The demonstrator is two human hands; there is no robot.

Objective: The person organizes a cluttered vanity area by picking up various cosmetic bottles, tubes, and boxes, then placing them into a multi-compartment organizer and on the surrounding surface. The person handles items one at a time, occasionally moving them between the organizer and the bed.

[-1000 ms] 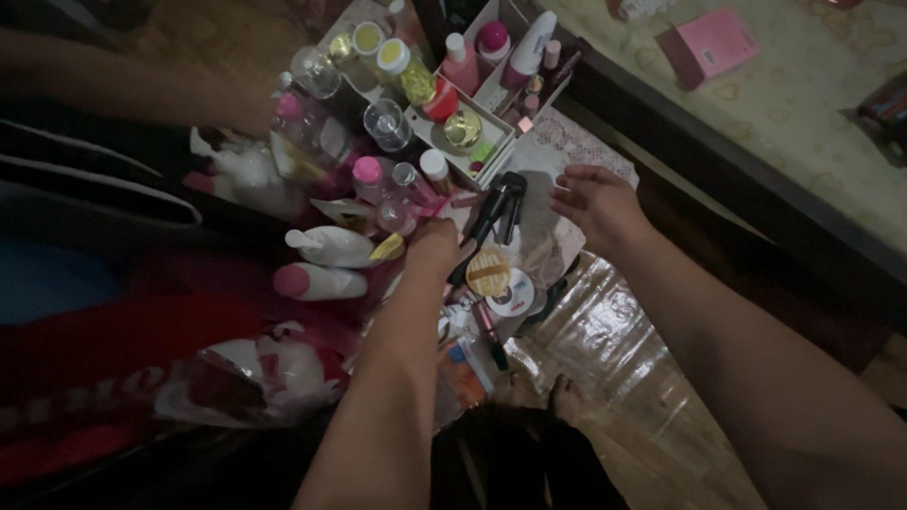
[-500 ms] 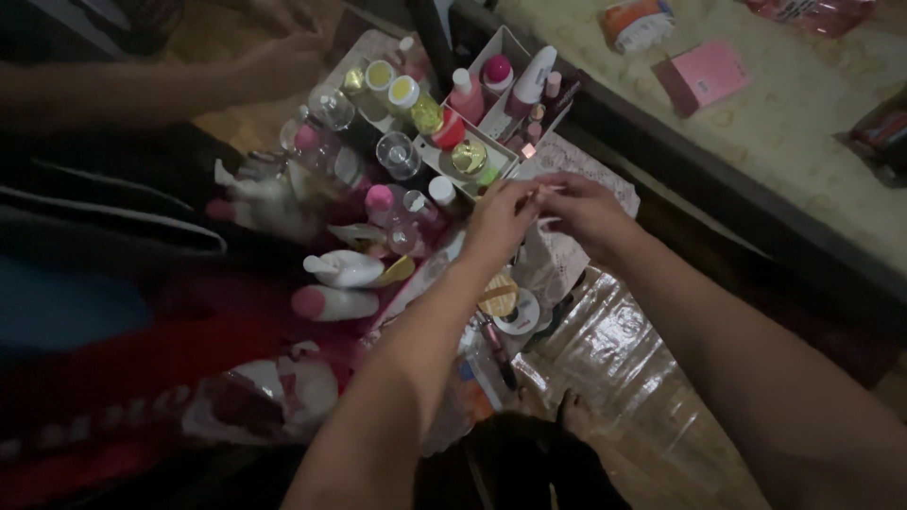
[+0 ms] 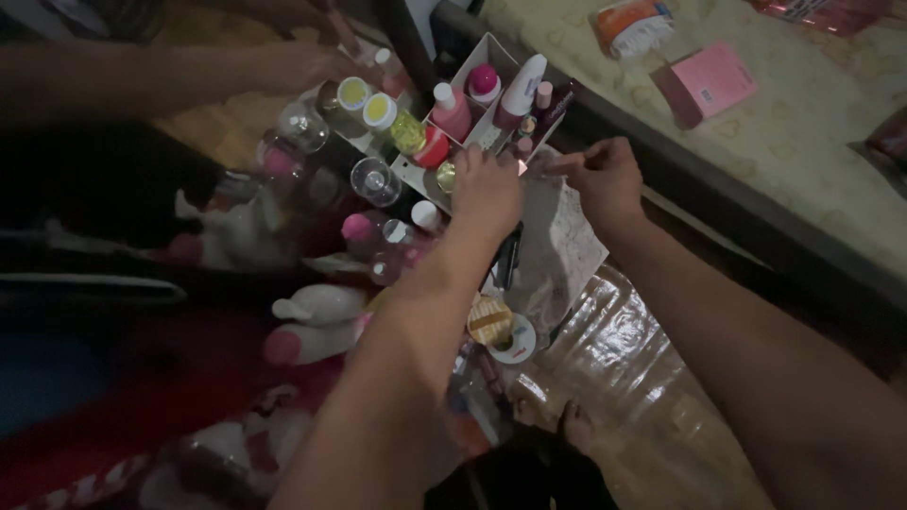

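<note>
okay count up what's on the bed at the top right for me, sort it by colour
Pink flat box: 1
Orange and white packet: 1
Dark red packets, cut off by the frame, one at the top edge and one at the right edge: 2
Total: 4

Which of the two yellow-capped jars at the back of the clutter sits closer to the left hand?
The right-hand jar, beside the yellow-green bottle; the other jar lies farther from the left hand.

A flat pink box (image 3: 707, 83) and an orange-white pack (image 3: 631, 23) lie on the pale bedspread.
</note>
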